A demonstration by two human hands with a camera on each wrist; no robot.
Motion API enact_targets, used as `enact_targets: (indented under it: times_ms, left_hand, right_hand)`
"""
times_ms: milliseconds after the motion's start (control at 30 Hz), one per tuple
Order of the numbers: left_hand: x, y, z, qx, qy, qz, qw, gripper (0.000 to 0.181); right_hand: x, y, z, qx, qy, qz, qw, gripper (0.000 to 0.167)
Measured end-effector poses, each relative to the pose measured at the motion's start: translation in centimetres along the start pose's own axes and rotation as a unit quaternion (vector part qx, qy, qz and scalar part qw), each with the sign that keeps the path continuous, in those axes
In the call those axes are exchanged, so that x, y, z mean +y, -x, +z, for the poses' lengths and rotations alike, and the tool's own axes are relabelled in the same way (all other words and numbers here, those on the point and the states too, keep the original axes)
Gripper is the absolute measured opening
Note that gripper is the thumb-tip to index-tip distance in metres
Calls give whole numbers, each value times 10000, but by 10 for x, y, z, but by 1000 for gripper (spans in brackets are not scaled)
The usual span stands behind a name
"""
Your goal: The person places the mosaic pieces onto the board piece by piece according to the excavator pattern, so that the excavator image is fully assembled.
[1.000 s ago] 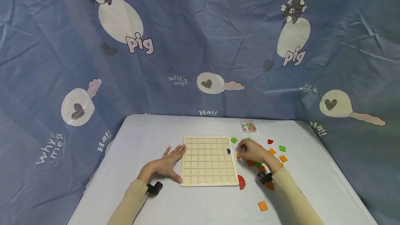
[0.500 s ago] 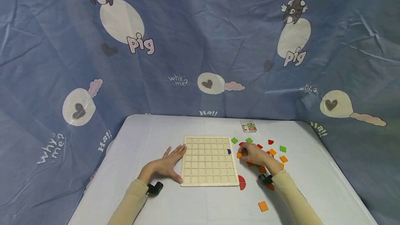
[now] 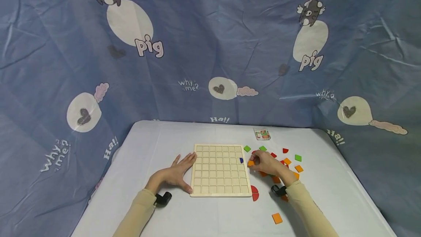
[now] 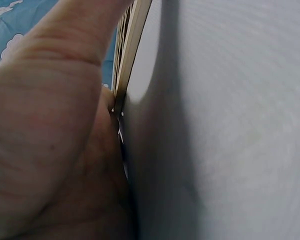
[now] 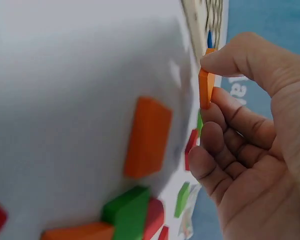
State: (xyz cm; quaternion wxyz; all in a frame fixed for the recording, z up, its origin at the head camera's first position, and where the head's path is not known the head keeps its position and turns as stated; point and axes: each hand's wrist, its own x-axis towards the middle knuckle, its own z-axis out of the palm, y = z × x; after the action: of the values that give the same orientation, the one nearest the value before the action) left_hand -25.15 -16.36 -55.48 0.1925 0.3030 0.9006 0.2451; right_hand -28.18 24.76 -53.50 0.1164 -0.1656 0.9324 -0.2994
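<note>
A pale wooden board (image 3: 217,174) with a grid of square recesses lies on the white table. My left hand (image 3: 173,175) touches its left edge, fingers spread and thumb by the near corner. One small blue piece with a curved side (image 3: 241,160) sits in a recess near the board's right edge. Just right of the board, my right hand (image 3: 268,164) pinches an orange square tile (image 5: 206,87) between thumb and fingertip. In the right wrist view that tile is off the table, held by its edges. The other right fingers are partly curled below it.
Loose green, red and orange pieces lie around and under the right hand, among them a green tile (image 3: 247,149). Two red quarter-round pieces (image 3: 254,193) lie by the board's near right corner. An orange tile (image 3: 277,218) is nearer me. A picture card (image 3: 262,134) lies at the back.
My right hand moved slightly right and down to the orange tile, took hold of it, and has shifted it slightly left toward the board. The left hand stays still.
</note>
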Motion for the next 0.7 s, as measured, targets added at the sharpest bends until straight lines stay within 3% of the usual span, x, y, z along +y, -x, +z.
enact_targets:
  times_ms: [433,567,700]
  left_hand:
    - [-3,-1,1,3,-90,19,10000,136]
    - [-3,-2,2,-9,-146,-11,9999,137]
    - [-4,-2,3,-24,-102,12,9999,137]
  right_hand:
    - [-21,-3,4,-21,399,-850,9956,23]
    - [-24,-5,8,-206,401,-1099,9929,22]
    - [-26,-6,11,-413,395,-1089,9924,21]
